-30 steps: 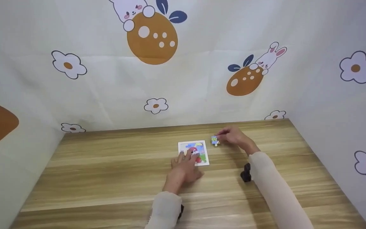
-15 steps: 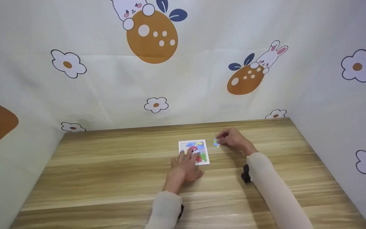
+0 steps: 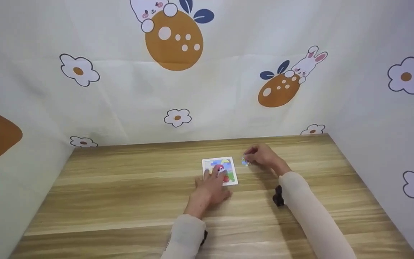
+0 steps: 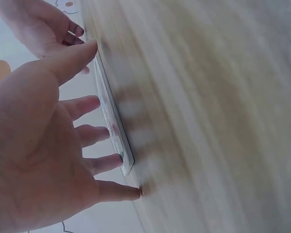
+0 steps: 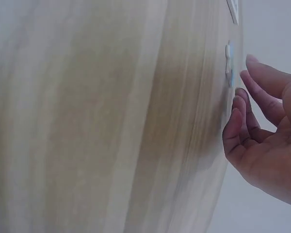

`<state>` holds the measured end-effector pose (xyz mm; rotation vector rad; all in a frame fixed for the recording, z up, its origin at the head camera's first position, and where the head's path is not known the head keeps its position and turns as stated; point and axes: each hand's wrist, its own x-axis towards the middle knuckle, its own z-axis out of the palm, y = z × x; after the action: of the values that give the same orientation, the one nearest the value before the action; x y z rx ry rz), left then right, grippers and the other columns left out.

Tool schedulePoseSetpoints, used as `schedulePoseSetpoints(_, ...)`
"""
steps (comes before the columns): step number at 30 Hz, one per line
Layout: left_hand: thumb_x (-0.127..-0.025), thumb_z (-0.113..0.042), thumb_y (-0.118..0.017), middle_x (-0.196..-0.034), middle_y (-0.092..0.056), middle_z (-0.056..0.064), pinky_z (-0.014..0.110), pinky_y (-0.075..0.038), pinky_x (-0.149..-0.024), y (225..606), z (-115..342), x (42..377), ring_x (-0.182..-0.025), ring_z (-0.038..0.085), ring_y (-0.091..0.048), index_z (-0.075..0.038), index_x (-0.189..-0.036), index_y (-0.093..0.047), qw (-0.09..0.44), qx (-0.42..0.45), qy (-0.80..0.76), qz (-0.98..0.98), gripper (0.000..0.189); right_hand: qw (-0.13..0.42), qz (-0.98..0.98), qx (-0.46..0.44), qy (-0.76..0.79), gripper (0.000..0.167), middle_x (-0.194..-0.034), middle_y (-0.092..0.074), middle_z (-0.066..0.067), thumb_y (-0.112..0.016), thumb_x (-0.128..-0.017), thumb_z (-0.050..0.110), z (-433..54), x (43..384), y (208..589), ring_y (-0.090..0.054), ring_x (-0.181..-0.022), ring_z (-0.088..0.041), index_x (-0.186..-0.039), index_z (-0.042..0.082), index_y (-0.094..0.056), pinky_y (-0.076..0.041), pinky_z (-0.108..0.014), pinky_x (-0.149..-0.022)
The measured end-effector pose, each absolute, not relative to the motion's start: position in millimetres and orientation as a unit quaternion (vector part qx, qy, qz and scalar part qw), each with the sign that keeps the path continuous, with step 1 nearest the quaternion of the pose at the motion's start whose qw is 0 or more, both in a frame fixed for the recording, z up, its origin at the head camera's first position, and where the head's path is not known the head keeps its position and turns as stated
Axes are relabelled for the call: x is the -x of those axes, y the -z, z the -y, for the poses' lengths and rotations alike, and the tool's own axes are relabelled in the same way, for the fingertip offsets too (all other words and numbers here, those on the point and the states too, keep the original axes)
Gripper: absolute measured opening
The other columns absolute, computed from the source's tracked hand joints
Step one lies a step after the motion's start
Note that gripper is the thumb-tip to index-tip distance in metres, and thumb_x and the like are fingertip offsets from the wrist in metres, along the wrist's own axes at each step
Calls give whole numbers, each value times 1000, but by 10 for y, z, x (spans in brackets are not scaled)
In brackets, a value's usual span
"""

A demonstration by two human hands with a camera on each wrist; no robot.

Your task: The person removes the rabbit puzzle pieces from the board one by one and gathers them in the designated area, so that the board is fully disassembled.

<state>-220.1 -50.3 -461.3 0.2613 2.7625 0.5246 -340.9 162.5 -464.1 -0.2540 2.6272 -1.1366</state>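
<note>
My left hand has its fingers spread over a white-framed jigsaw puzzle with a cartoon rabbit picture, partly covering it. In the left wrist view, the middle fingertips of the left hand rest on the puzzle board, while the little finger comes down on the table beside it. To the right of the frame lies a small blue and green jigsaw piece. My right hand is at its right edge. Seen from the right wrist, thumb and index finger of the right hand are apart, close to the piece.
The wood-grain table runs back to a cream curtain printed with rabbits, orange fruits and flowers. Similar cloth hangs on both sides. Dark wrist-worn devices sit at the sleeves.
The small jigsaw piece has turned and shifted slightly right under the right fingertips. My left hand stays on the puzzle.
</note>
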Motion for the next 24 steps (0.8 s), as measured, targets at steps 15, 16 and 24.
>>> schedulePoseSetpoints(15,-97,-52,-57,-161,-38,7,74,-34,-109,4740,202,2158,-146,48,-34,-22,-153,-41,59,-134,-71,-987,65,130,-918,107,359,17,-101,-73,-15,-74,-88,4,-1551,3390,4586,-64,-80,-14,-103,-3,-73,-55,-24,-73)
schedulePoseSetpoints(16,-97,-52,-57,-161,-38,7,74,-33,-109,4745,208,2161,-146,48,-33,-22,-153,-40,62,-134,-69,-987,66,131,-916,111,362,17,-102,-73,-16,-74,-88,3,-1558,3391,4596,-65,-81,-15,-103,-3,-73,-55,-24,-73)
schedulePoseSetpoints(24,-98,-52,-56,-161,-37,8,65,-34,-115,4708,250,2186,-146,47,-33,-22,-155,-37,82,-141,-66,-984,67,128,-916,113,362,16,-104,-74,-15,-72,-91,10,-1499,3416,4564,-63,-87,-15,-103,0,-73,-51,-24,-75)
